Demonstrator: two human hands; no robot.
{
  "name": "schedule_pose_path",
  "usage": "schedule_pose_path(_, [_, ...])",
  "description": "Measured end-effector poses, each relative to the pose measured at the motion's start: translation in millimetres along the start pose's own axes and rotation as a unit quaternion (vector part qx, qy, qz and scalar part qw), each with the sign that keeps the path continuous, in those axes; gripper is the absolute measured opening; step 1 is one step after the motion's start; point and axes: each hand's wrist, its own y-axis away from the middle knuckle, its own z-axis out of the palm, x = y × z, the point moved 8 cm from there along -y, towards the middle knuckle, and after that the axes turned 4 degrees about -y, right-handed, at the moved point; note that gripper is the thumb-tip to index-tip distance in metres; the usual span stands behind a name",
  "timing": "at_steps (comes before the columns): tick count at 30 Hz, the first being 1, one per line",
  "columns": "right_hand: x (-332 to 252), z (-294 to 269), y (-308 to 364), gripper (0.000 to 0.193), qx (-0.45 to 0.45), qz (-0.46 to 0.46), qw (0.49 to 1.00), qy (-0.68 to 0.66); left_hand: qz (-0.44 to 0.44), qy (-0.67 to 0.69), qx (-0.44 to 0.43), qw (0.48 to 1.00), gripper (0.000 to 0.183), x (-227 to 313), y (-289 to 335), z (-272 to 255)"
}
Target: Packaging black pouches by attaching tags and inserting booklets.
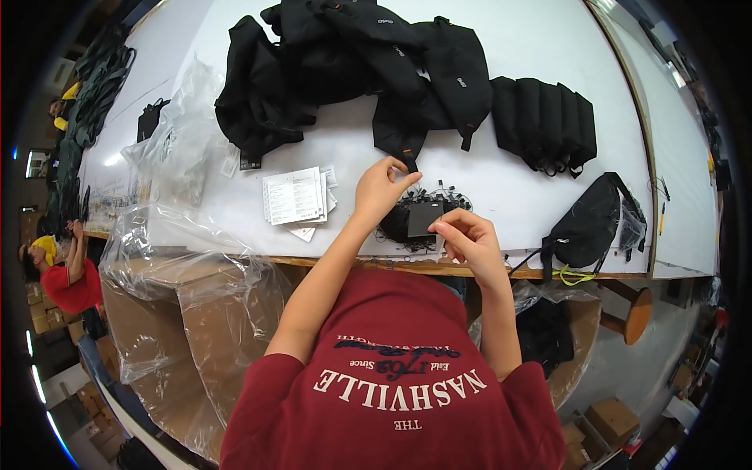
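My left hand (381, 189) is closed, with its thumb and forefinger at the short strap end (410, 161) of a black bag (399, 125). My right hand (471, 241) pinches the edge of a square black hang tag (424, 219). Beneath the tag and between my hands lies a tangled heap of thin black tag strings (454, 196), close to the table's front edge. More black bags (329, 66) are piled just beyond my hands. Left of my left forearm sits a stack of white printed cards (294, 196).
Folded black bags (542, 121) stand in a row at the right, with a black waist bag (583, 223) nearer. Crumpled clear plastic (184, 137) covers the left of the white table (501, 192). A plastic-lined carton (149, 313) stands below, and another person (74, 274) is at far left.
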Motion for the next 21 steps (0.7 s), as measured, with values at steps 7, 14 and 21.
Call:
schedule_pose_path(7, [-1,-20,-1,0.012,0.045,-0.025,0.998,0.048,0.054,0.075,0.097,0.991,0.022,4,2,-5])
schedule_pose_path(14, [-3,-19,-8,0.013,0.095,-0.072,0.984,0.132,0.074,0.166,0.098,0.978,0.021,12,7,-5])
schedule_pose_path(21, [-22,-8,-7,0.011,0.173,-0.123,0.927,0.309,0.049,0.292,-0.038,0.954,0.018,34,57,-32])
